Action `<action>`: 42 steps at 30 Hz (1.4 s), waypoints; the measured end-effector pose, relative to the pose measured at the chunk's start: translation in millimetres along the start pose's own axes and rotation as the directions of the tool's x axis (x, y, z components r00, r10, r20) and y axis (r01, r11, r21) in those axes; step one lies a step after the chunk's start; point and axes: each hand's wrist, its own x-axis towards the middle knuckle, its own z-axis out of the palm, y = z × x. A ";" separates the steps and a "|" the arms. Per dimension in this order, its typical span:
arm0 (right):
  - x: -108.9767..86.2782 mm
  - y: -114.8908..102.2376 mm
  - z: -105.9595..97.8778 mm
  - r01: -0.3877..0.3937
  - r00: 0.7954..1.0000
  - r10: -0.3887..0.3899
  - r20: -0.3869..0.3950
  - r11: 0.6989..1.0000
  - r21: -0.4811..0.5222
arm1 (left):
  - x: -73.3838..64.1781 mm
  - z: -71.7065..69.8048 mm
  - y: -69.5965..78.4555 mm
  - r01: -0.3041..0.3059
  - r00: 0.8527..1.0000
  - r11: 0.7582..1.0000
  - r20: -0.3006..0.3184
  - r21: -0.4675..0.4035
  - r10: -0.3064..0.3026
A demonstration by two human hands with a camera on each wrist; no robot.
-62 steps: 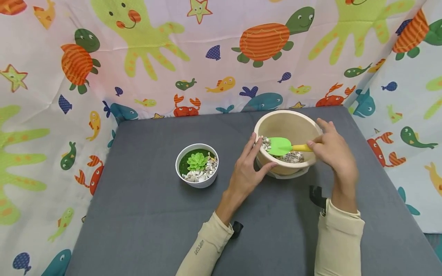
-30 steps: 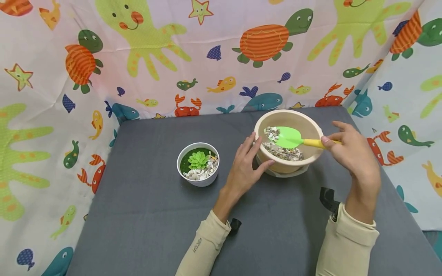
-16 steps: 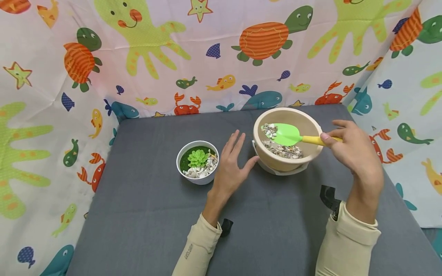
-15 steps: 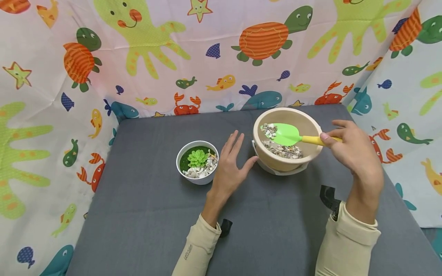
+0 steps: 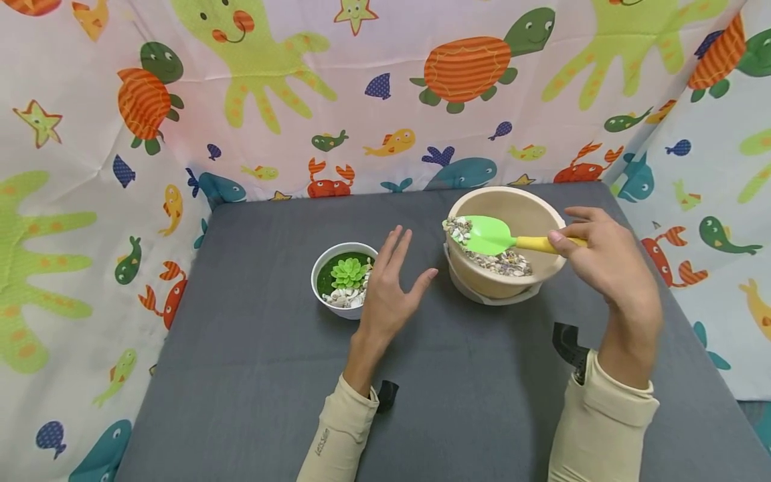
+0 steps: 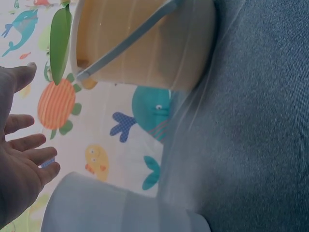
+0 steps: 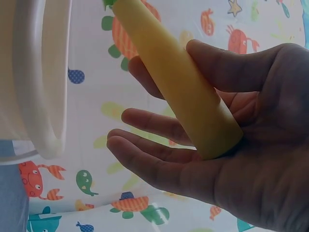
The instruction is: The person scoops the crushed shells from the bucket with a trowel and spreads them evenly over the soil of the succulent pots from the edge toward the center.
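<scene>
- A green-bladed toy trowel with a smooth yellow handle [image 5: 489, 235] lies level across a round cream bucket [image 5: 512, 206], its long axis running left to right, blade to the left.
- The blade carries a small heap of white and brown pebbles [image 5: 459, 229]; its tip reaches the bucket's left rim, apparently passing above it, though the head view cannot settle the height.
- The person's right hand [image 5: 611, 264], at the bucket's right side, pinches the end of the handle between thumb and fingers.
- The left hand [image 5: 388, 294] holds nothing; its fingers are extended, with the thumb held apart, between the bucket and a small white round pot [image 5: 345, 312].
- That pot, holding a bright green artificial succulent [image 5: 350, 272] and pale shells, stands left of the blade and slightly nearer the person.
- The left hand is the nearer one, just right of the pot and partly covering its edge; whether they touch is hard to tell.
- So the gap from blade tip to pot runs leftward, with the left hand on its near side.
</scene>
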 end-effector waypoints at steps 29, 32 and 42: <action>7.2 -28.9 18.2 0.054 0.993 -0.058 0.105 0.998 0.041 | -5.3 -21.0 -15.0 0.052 0.997 0.999 -0.056 0.008 -0.052; 7.0 -31.3 19.6 0.069 0.992 -0.074 0.105 0.996 0.053 | -5.9 -24.6 -15.1 0.060 0.996 0.998 -0.063 0.012 -0.059; 13.1 -41.8 25.7 0.107 0.985 -0.112 0.128 0.993 0.040 | -6.9 -32.8 -17.5 0.076 0.994 0.997 -0.075 0.005 -0.075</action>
